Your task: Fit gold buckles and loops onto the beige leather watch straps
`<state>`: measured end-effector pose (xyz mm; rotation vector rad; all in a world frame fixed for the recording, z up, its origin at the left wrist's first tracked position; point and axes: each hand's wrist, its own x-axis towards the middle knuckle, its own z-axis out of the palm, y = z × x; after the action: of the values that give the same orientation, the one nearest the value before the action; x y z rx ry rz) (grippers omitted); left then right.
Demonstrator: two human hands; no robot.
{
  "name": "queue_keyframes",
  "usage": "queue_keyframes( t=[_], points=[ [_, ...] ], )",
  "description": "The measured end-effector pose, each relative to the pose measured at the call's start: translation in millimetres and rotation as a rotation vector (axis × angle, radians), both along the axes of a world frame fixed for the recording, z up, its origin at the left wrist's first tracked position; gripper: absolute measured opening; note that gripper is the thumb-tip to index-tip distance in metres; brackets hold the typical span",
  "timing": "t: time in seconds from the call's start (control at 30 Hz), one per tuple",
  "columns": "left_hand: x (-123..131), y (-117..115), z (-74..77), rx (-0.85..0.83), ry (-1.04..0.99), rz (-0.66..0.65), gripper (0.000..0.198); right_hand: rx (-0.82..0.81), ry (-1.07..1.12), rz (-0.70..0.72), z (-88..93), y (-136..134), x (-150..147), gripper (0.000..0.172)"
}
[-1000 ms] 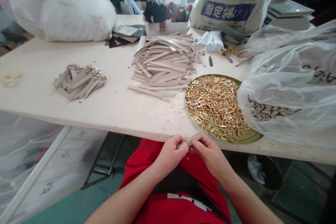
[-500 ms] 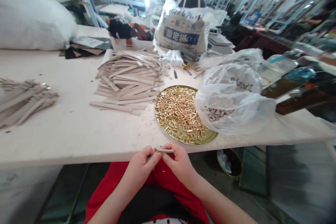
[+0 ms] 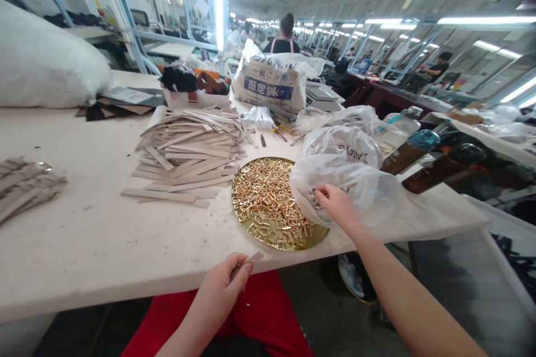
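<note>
Just in front of the table edge, my left hand [image 3: 224, 290] pinches a beige strip [image 3: 254, 257], its end poking out past the thumb. My right hand [image 3: 337, 206] is at the mouth of a clear plastic bag [image 3: 377, 181], fingers pressed together over small dark metal pieces inside. Whatever those fingertips hold is too small to make out. Between the hands and a little farther back lies a round gold tray [image 3: 255, 234] heaped with gold buckles [image 3: 268, 192]. Left of the tray is a loose pile of beige strips [image 3: 196, 148].
More strips [image 3: 25, 187] lie bundled at the far left. A printed white sack [image 3: 270, 83] stands at the back, near small scissors [image 3: 280, 133]. Drink bottles [image 3: 412, 150] stand to the right. Below the table edge is a bin [image 3: 362, 284]. A person [image 3: 285, 39] is farther off.
My right hand has left the strip and moved right and forward to the plastic bag. The left hand keeps the strip near the table edge. The view has tilted up and shifted right.
</note>
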<state>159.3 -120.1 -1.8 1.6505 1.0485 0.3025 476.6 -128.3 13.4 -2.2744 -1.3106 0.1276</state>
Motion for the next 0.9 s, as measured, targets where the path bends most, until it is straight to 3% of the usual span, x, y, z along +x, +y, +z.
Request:
queue_keyframes(
  t=[0.17, 0.33, 0.4, 0.47, 0.53, 0.6, 0.73, 0.9],
  points=[
    [0, -3, -0.5, -0.023, -0.027, -0.038, 0.029, -0.022, 0.026, -0.011, -19.7, 27, 18, 0.019],
    [-6, -1, -1.1, -0.015, -0.026, 0.015, 0.029, 0.057, 0.072, -0.029, -10.6, 4, 14, 0.022],
    [-1, 0, 6.7, 0.026, -0.033, 0.019, 0.028, 0.095, 0.203, 0.004, -0.5, -12, -6, 0.027],
    [8, 1, 17.6, 0.071, -0.065, 0.020, 0.027, 0.166, 0.579, 0.130, 7.9, -25, -39, 0.028],
    [16, 3, 27.0, 0.102, -0.114, 0.039, 0.025, 0.144, 0.879, 0.244, 12.4, -33, -77, 0.027],
    [20, 4, 31.0, 0.121, -0.145, 0.081, 0.024, 0.104, 1.040, 0.311, 12.8, -36, -112, 0.026],
    [10, 4, 26.1, 0.150, -0.084, 0.083, 0.022, 0.072, 1.055, 0.389, 5.0, -33, -150, 0.025],
    [-4, 4, 20.5, 0.051, -0.035, -0.020, 0.022, 0.044, 1.037, 0.416, -9.4, -31, -158, 0.024]
  ],
)
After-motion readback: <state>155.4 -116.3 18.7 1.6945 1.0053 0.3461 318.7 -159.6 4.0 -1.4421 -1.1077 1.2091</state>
